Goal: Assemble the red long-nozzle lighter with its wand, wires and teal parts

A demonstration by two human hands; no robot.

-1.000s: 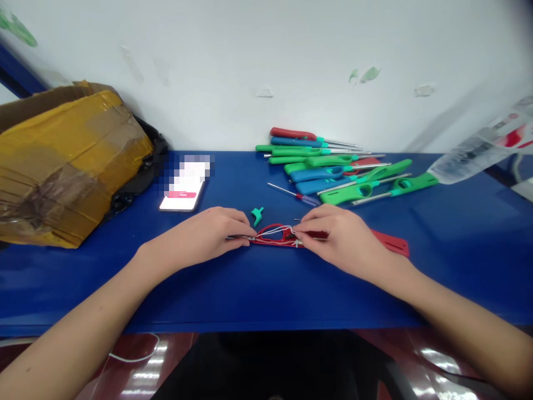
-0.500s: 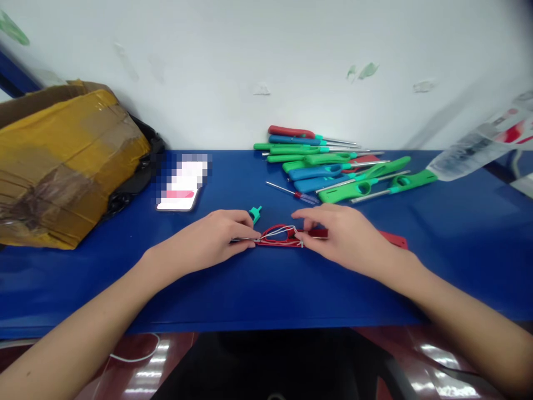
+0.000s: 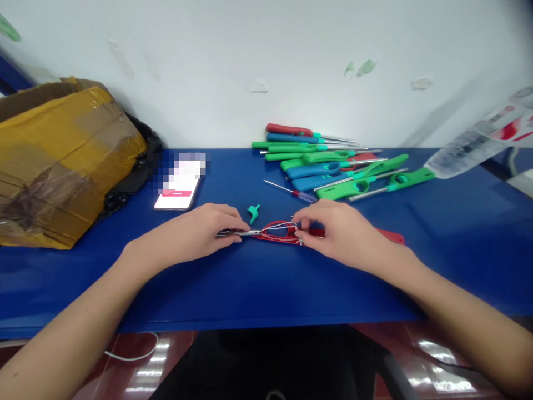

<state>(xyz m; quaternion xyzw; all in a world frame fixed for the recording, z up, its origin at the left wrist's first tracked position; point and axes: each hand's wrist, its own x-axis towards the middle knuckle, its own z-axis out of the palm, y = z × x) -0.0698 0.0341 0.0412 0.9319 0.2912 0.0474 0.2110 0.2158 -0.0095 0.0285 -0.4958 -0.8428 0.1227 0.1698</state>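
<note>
A red long-reach lighter casing [image 3: 280, 240] lies on the blue table, opened so its thin wires [image 3: 280, 225] show in the trigger loop. My left hand [image 3: 212, 226] pinches the lighter's metal tube [image 3: 249, 233] at the casing's left end. Across the casing's middle rests my right hand [image 3: 333, 225], thumb and forefinger closed at the right end of the wires; exactly what they grip is too small to tell. The casing's red handle end [image 3: 391, 236] sticks out beyond that hand. A loose green trigger [image 3: 253, 213] lies just behind the tube.
Several assembled lighters [image 3: 328, 169] in green, blue and red are piled near the wall. A screwdriver [image 3: 303, 195] lies before them. To the left are a phone [image 3: 177, 194] and a taped cardboard box [image 3: 75, 166]; a plastic bottle [image 3: 462, 147] is at right.
My left hand has shifted slightly left along the tube, exposing more of the metal and the whole green trigger. The right hand stays at the wires. The view has tilted a little.
</note>
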